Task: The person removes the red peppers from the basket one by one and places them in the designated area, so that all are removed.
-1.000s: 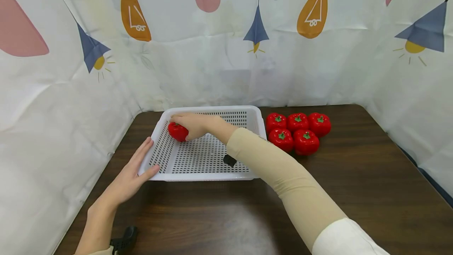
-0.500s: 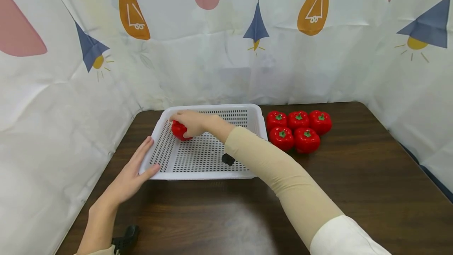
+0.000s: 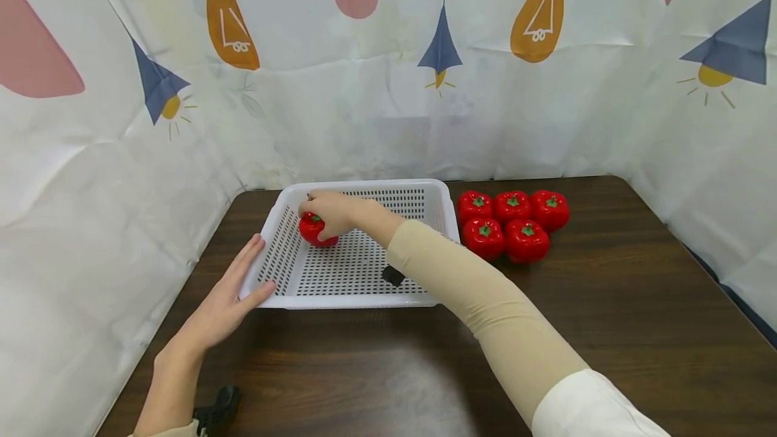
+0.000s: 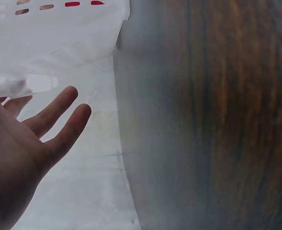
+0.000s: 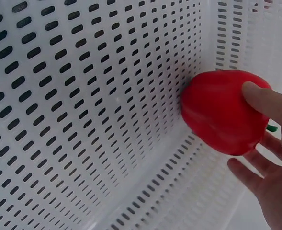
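Observation:
A white perforated basket (image 3: 358,301) lies on the dark wooden table. Inside it, toward the left end, is a red bell pepper (image 3: 309,229) with a green stem. My right hand (image 3: 340,211) reaches over the basket from the right and holds this pepper, thumb on one side and fingers on the other. The right wrist view shows the pepper (image 5: 222,112) low against the perforated floor near a side wall. My left hand (image 3: 224,299) rests at the basket's left end with fingers straight and spread; in the left wrist view the basket wall partly hides its fingers (image 4: 54,112).
Several more red bell peppers (image 3: 525,241) stand grouped in two rows right beside the basket's right end. A white printed curtain (image 3: 364,127) surrounds the back and sides of the table (image 3: 340,369). A black strap device shows at each wrist.
My right hand and the pepper it holds have shifted slightly right inside the basket, away from its left wall. The left hand and the other peppers stay put.

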`<state>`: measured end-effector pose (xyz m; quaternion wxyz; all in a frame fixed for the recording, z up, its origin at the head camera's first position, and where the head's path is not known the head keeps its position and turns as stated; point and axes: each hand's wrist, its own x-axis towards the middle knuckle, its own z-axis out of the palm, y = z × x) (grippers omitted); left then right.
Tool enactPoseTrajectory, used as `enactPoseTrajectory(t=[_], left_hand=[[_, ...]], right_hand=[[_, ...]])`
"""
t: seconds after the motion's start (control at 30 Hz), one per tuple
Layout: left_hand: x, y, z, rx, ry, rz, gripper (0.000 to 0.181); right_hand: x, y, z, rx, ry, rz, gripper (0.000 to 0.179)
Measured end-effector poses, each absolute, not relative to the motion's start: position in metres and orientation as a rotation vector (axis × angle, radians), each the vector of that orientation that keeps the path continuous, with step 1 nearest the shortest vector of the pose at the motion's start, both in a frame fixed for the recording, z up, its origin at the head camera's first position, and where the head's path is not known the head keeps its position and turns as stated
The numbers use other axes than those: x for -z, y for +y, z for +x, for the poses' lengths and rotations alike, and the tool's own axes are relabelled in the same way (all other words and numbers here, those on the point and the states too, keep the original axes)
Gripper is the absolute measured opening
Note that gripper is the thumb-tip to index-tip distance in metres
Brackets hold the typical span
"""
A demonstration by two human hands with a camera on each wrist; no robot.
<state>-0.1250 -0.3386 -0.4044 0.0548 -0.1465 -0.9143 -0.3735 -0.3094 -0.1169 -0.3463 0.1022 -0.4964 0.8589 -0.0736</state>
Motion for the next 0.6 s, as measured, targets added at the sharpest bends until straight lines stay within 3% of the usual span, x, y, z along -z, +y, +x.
enactPoseTrajectory(t=[0.6], left_hand=[[0.406, -0.340, -0.126, 1.150, -2.759, -0.454, 0.080]], right_hand=[[0.343, -0.102, -0.307, 0.110, 2.420, -1.490, 0.061]])
